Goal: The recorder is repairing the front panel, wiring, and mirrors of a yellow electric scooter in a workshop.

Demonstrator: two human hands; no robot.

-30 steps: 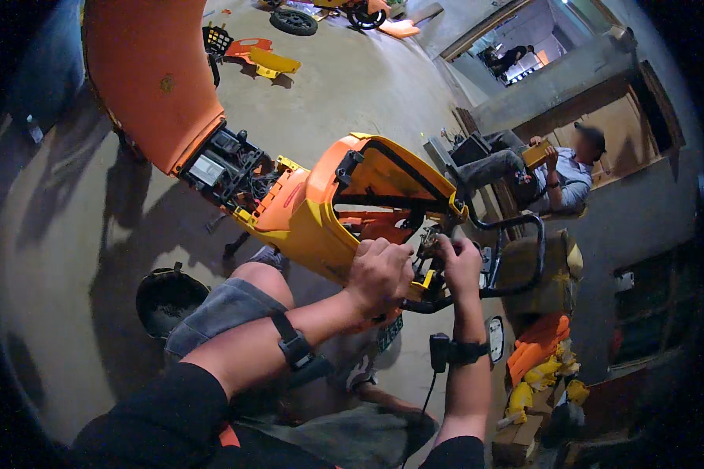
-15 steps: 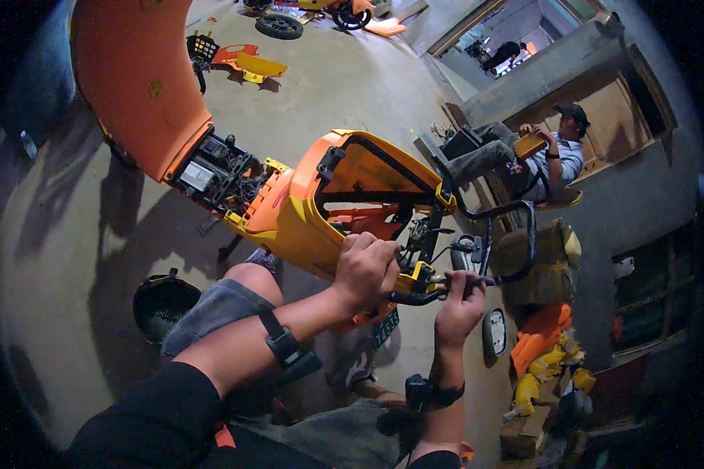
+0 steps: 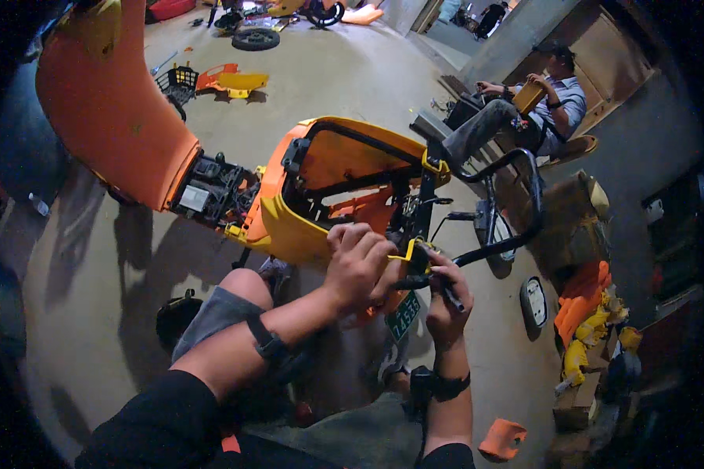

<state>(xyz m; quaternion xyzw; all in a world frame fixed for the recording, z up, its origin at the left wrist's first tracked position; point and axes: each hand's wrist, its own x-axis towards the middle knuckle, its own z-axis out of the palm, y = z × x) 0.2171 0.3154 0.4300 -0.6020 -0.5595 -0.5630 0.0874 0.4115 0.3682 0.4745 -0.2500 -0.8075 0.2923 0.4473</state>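
A half-stripped orange and yellow scooter [image 3: 297,234] lies in front of me, with its open front frame and black tubular rack [image 3: 528,215]. My left hand [image 3: 356,266] has curled fingers at the lower edge of the yellow front panel; what they hold is hidden. My right hand [image 3: 446,305], just below a yellow bracket [image 3: 407,252] beside the black tube, is closed on a slim dark metal hand tool [image 3: 452,293], tilted diagonally. A green plate [image 3: 403,316] hangs below my hands. The long orange body section [image 3: 109,117] extends to the upper left from exposed electrical parts [image 3: 203,187].
A seated co-worker [image 3: 563,102] holds a yellow box at the upper right. A loose tyre [image 3: 254,39] and plastic panels [image 3: 238,80] lie behind. A black helmet [image 3: 176,316], a mirror [image 3: 536,305], an orange piece [image 3: 502,438] and piled orange and yellow parts [image 3: 579,313] lie around me.
My view has shifted, showing more floor at the lower right. My right hand went from the frame's inner fittings to the outer tube, and the tool in it now tilts downward.
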